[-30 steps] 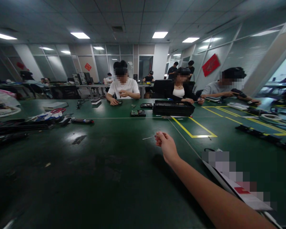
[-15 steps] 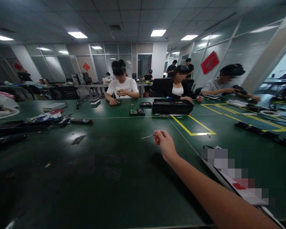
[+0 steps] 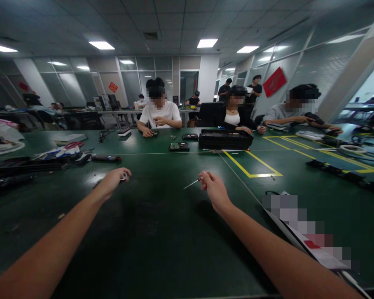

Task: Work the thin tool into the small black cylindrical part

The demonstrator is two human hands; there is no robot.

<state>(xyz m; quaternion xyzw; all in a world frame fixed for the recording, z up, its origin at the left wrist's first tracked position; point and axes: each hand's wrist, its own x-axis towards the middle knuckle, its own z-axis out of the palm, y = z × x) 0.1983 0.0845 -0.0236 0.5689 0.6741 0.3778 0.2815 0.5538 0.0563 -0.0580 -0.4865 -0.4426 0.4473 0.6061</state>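
While the right hand pinches a thin tool, the left hand curls round a small ring

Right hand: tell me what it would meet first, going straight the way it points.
Probably the device with the green circuit board, ahead and left of the right hand; its height is unclear, so it might pass above.

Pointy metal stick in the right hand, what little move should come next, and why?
Maybe bring the left hand slowly closer to the pointy metal stick. The right hand aims its tip leftward, and there's a gap between that tip and the small round thing in the left hand.
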